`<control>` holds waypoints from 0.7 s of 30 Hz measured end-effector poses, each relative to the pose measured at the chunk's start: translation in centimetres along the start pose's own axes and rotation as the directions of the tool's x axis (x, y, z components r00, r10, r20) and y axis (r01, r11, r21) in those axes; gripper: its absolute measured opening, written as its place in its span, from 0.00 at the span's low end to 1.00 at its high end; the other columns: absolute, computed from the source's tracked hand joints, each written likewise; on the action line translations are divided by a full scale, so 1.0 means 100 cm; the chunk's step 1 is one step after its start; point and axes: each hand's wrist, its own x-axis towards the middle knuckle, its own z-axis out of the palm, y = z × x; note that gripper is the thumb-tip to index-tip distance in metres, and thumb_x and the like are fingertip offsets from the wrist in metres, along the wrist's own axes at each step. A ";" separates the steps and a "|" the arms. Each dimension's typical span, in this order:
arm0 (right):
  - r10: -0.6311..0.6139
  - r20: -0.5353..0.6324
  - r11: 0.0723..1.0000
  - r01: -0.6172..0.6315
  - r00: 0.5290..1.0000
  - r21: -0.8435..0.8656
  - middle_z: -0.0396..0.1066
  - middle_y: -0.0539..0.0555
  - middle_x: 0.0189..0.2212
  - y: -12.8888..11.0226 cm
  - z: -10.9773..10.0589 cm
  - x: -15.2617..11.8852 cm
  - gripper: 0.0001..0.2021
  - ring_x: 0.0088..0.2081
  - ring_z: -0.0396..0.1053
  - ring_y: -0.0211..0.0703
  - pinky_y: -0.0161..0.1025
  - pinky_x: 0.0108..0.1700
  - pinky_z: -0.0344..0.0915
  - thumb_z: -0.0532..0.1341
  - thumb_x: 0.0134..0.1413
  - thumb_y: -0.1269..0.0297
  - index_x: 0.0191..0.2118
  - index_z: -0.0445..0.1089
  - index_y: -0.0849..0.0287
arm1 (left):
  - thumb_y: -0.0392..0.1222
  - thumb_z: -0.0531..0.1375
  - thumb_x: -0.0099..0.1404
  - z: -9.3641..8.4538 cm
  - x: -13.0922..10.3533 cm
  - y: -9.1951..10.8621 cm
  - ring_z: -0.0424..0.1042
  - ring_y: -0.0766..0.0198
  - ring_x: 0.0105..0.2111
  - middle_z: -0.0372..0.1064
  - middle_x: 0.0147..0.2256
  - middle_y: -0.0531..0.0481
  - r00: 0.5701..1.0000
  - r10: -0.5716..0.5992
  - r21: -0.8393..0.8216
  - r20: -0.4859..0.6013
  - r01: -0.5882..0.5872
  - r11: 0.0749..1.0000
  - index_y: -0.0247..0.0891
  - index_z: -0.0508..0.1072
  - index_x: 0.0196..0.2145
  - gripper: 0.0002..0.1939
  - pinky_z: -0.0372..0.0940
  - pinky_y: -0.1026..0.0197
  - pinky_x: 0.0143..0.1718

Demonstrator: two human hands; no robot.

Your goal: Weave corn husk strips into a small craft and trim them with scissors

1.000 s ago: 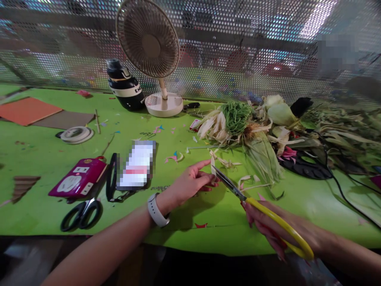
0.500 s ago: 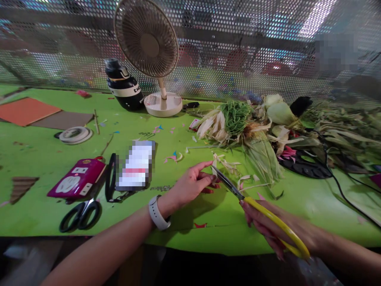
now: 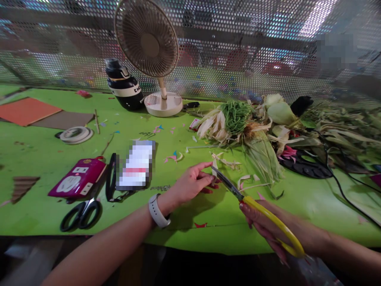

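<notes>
Near the middle of the green table, my left hand pinches a small pale strip of husk between its fingers. My right hand grips yellow-handled scissors, whose blades point up and left and meet the strip beside my left fingertips. The blades look nearly closed. Cut pale scraps lie just beyond my hands. Behind them sits a bundle of dried husks with green strands, and a broad green husk spreads to its right.
A phone, magenta pouch and black-handled scissors lie on the left. Farther back stand a fan and a black bottle. At right are a black palette, a cable and leaves.
The yellow handles have tilted and moved slightly left as my right hand shifted around them. My left hand stays almost in the same place with the strip.
</notes>
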 end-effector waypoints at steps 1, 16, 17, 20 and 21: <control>-0.005 0.003 1.000 0.005 1.000 0.005 0.53 0.39 0.14 0.000 -0.002 0.000 0.25 0.10 0.54 0.27 0.26 0.14 0.55 0.46 0.55 0.35 0.32 0.55 0.56 | 0.35 0.58 0.60 -0.002 0.000 0.002 0.76 0.63 0.33 0.76 0.33 0.46 1.000 -0.002 0.013 0.003 0.002 1.000 0.35 0.62 0.56 0.25 0.69 0.61 0.34; -0.644 -0.033 0.391 0.292 0.764 -0.873 0.74 0.57 0.40 0.000 -0.032 0.013 0.16 0.38 0.71 0.45 0.39 0.39 0.65 0.59 0.55 0.56 0.47 0.70 0.58 | 0.44 0.57 0.59 -0.032 0.012 0.009 0.68 0.65 0.29 0.72 0.34 0.48 0.853 0.491 0.835 -0.179 -0.132 0.534 0.38 0.76 0.31 0.10 0.60 0.63 0.28; -0.670 -0.010 0.360 0.312 0.743 -0.879 0.73 0.57 0.40 -0.006 -0.038 0.015 0.16 0.39 0.71 0.45 0.39 0.39 0.66 0.58 0.57 0.57 0.47 0.70 0.57 | 0.43 0.57 0.59 -0.032 0.013 0.008 0.69 0.64 0.30 0.72 0.34 0.48 0.849 0.500 0.833 -0.169 -0.148 0.533 0.38 0.76 0.31 0.09 0.61 0.62 0.30; -0.735 -0.143 0.373 0.220 0.662 -0.901 0.73 0.56 0.40 -0.025 -0.058 0.033 0.15 0.39 0.71 0.43 0.39 0.39 0.66 0.50 0.64 0.60 0.47 0.70 0.57 | 0.40 0.57 0.59 -0.033 0.016 0.004 0.70 0.63 0.33 0.73 0.33 0.48 0.823 0.553 0.838 -0.129 -0.208 0.505 0.37 0.75 0.30 0.07 0.63 0.59 0.37; -0.741 -0.218 0.391 0.143 0.635 -0.909 0.73 0.57 0.42 -0.029 -0.063 0.042 0.16 0.39 0.71 0.45 0.39 0.38 0.66 0.50 0.64 0.59 0.51 0.68 0.58 | 0.40 0.57 0.59 -0.033 0.016 0.004 0.70 0.62 0.34 0.73 0.32 0.48 0.822 0.558 0.841 -0.113 -0.220 0.494 0.38 0.75 0.30 0.07 0.64 0.58 0.38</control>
